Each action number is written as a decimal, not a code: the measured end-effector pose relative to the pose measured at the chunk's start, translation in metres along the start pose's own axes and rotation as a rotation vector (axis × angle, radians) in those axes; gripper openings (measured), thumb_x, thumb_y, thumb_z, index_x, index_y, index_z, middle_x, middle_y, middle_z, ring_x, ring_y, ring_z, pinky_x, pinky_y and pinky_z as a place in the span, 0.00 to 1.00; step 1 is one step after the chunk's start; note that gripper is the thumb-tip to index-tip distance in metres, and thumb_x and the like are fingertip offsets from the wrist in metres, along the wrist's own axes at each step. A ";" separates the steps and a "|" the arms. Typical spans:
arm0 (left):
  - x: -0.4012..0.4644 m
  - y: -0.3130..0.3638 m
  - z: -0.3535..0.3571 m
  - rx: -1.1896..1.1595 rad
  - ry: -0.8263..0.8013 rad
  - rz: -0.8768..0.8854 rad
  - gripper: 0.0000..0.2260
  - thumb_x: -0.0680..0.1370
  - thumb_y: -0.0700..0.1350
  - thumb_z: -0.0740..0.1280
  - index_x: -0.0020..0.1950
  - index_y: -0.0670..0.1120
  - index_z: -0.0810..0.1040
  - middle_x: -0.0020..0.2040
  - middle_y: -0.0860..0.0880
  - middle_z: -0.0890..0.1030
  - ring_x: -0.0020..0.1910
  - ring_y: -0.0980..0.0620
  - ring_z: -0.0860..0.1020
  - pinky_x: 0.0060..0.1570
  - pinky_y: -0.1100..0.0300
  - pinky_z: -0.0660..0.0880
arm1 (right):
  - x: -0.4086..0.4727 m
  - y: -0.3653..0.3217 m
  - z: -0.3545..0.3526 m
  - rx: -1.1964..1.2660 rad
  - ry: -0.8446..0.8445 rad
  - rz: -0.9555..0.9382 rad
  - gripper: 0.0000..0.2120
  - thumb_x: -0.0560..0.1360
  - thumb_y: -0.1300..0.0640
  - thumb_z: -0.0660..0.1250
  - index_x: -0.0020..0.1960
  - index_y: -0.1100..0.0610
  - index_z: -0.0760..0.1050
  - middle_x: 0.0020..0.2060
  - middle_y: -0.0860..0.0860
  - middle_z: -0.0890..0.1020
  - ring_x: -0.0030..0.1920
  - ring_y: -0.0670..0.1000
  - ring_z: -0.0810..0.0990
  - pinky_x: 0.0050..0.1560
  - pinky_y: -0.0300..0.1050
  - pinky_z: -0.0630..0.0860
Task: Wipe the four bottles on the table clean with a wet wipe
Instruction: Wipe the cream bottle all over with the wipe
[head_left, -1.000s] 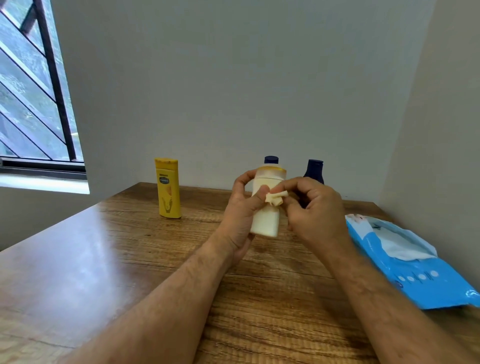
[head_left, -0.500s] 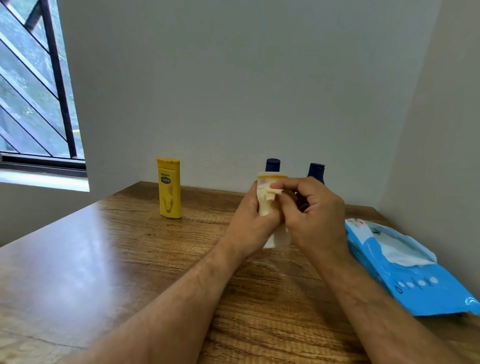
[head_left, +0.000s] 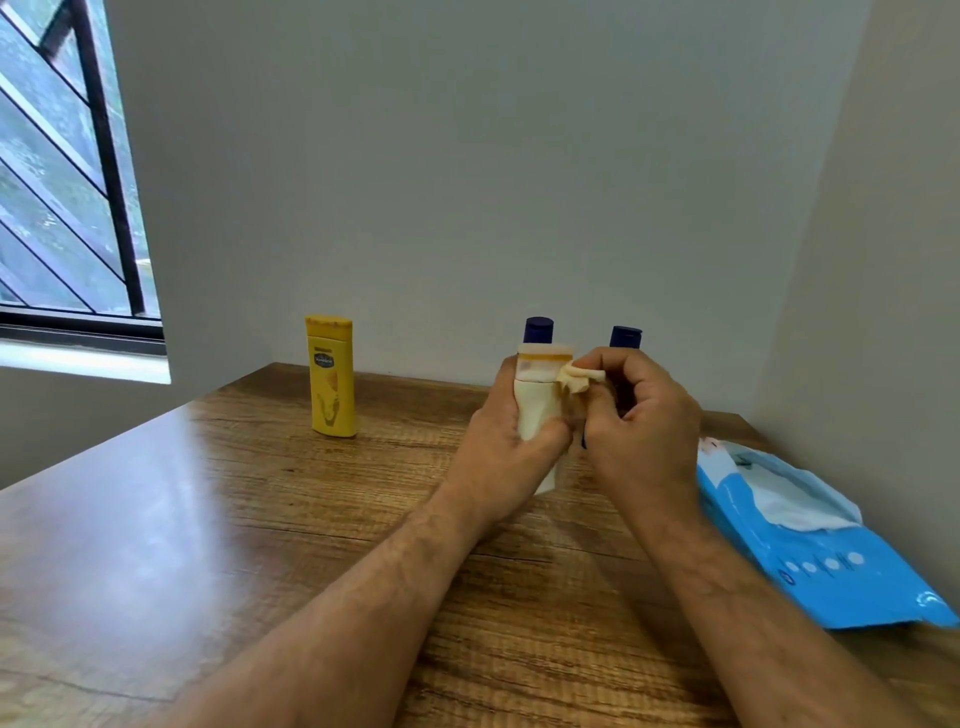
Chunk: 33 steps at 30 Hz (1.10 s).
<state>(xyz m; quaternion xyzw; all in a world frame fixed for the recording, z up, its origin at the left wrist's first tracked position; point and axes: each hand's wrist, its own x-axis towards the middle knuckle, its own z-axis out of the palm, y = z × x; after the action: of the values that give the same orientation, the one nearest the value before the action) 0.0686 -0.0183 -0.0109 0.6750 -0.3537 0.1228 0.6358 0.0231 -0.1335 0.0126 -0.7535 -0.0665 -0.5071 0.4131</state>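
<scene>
My left hand (head_left: 506, 447) grips a cream bottle (head_left: 540, 405) with a yellow-banded cap, held upright above the table. My right hand (head_left: 641, 431) pinches a crumpled wet wipe (head_left: 576, 378) against the bottle's right shoulder, just below the cap. A yellow bottle (head_left: 331, 375) stands at the back left of the table. Two bottles with dark blue caps stand behind my hands: of the first blue-capped bottle (head_left: 538, 330) and the second blue-capped bottle (head_left: 625, 336) only the caps show; their bodies are hidden.
A blue pack of wet wipes (head_left: 810, 551) lies open at the right, next to the side wall. The wooden table (head_left: 208, 519) meets the grey back wall. A barred window (head_left: 67, 182) is at the upper left.
My left hand has turned and lifted the cream bottle slightly. The wipe has moved from the bottle's front face up to its right shoulder under the cap.
</scene>
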 end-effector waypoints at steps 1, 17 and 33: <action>-0.001 0.000 -0.001 0.034 0.008 0.016 0.15 0.79 0.46 0.67 0.65 0.54 0.70 0.49 0.51 0.82 0.45 0.51 0.83 0.42 0.50 0.83 | -0.002 -0.004 0.002 0.009 -0.028 -0.026 0.10 0.76 0.63 0.68 0.50 0.47 0.78 0.45 0.44 0.82 0.47 0.43 0.80 0.46 0.34 0.79; 0.002 0.002 -0.001 -0.027 0.052 -0.100 0.30 0.69 0.60 0.73 0.68 0.56 0.67 0.57 0.52 0.80 0.54 0.53 0.82 0.53 0.47 0.82 | 0.006 -0.004 -0.001 0.010 0.017 0.075 0.07 0.77 0.60 0.68 0.50 0.47 0.78 0.43 0.42 0.81 0.45 0.43 0.80 0.41 0.35 0.76; -0.003 0.007 0.005 0.304 0.041 0.097 0.33 0.79 0.46 0.68 0.77 0.62 0.54 0.60 0.56 0.79 0.55 0.59 0.80 0.55 0.58 0.80 | -0.004 -0.012 0.007 -0.064 0.007 -0.150 0.10 0.75 0.64 0.68 0.54 0.53 0.78 0.47 0.45 0.81 0.48 0.42 0.78 0.48 0.29 0.76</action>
<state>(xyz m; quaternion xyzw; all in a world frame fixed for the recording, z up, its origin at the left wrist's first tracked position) 0.0612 -0.0214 -0.0080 0.7428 -0.3500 0.2193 0.5269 0.0202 -0.1196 0.0144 -0.7576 -0.1048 -0.5410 0.3499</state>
